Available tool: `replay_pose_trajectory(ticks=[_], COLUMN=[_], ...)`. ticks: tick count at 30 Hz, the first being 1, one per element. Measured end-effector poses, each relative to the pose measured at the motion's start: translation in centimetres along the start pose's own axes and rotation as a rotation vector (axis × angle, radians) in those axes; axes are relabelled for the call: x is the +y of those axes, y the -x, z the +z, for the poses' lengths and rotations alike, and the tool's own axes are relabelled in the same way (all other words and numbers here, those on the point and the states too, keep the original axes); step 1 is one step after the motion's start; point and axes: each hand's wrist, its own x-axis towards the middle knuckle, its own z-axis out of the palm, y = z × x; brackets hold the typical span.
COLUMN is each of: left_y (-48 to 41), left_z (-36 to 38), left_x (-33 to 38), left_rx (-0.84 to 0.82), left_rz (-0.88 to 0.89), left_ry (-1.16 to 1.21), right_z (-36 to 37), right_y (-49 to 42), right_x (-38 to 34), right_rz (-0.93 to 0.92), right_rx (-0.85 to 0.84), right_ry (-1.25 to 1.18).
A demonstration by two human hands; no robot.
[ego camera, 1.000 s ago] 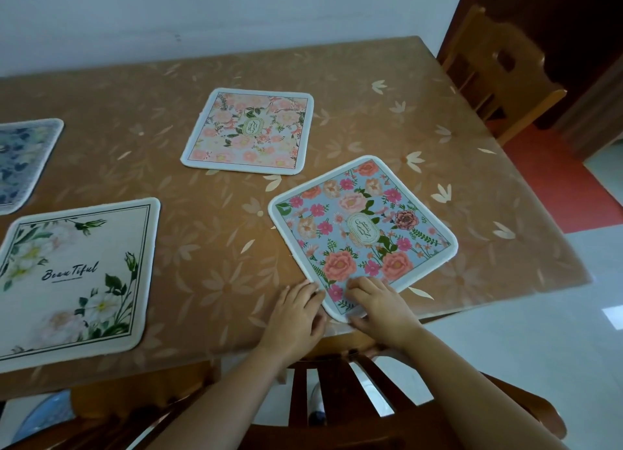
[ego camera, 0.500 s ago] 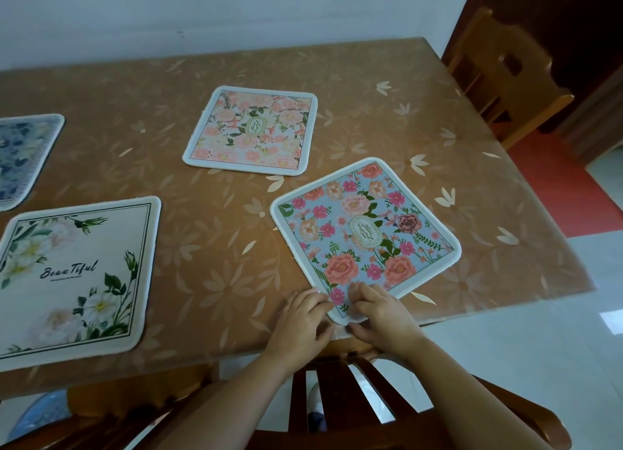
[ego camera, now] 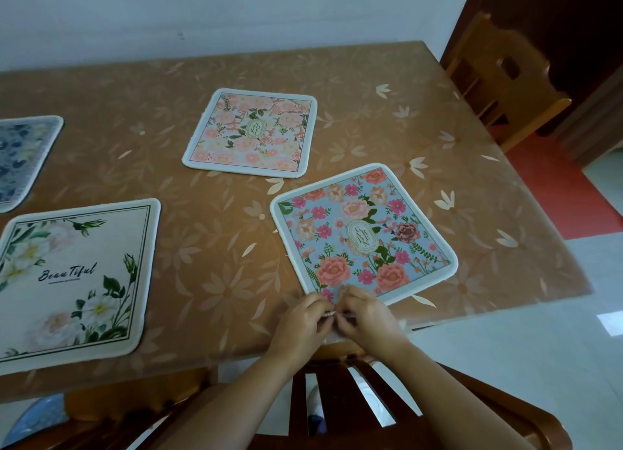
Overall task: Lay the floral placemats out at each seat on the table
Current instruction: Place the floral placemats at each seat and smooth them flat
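A blue placemat with pink flowers [ego camera: 362, 234] lies askew near the table's front right edge. My left hand [ego camera: 303, 321] and my right hand [ego camera: 367, 318] meet at its near corner, fingers curled and pinching that corner, which looks slightly lifted. A pink floral placemat [ego camera: 253, 132] lies farther back in the middle. A cream placemat printed "Beautiful" [ego camera: 74, 274] sits at the front left. A dark blue floral placemat [ego camera: 23, 156] is cut off by the left edge.
The table [ego camera: 202, 234] wears a brown flower-patterned cover. A wooden chair back [ego camera: 354, 416] stands right below my arms at the near edge. Another wooden chair [ego camera: 505, 78] stands at the far right, by a red floor strip.
Both hands drew together at the blue placemat's near corner and went from resting flat to pinching it. The mat itself has hardly shifted.
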Motion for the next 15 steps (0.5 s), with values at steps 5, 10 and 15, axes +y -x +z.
replay_pose_trajectory(ticks=[5,10,15], left_y=[-0.4,-0.5,0.9], left_z=[-1.9,-5.6,-7.8], left_x=[-0.9,-3.3,-5.6], left_rx=[-0.045,0.010,-0.001], left_rz=[-0.018,-0.098,-0.125], left_ry=[-0.070,-0.113,-0.132], right_z=[-0.6,-3.6,-5.4], right_y=[-0.1,-0.4,0.0], right_x=[0.7,3.9,6.1], right_rz=[0.017,0.170,0.223], right_rx=[-0.076,-0.104,-0.211], right_ry=[0.052,0.062,0.150])
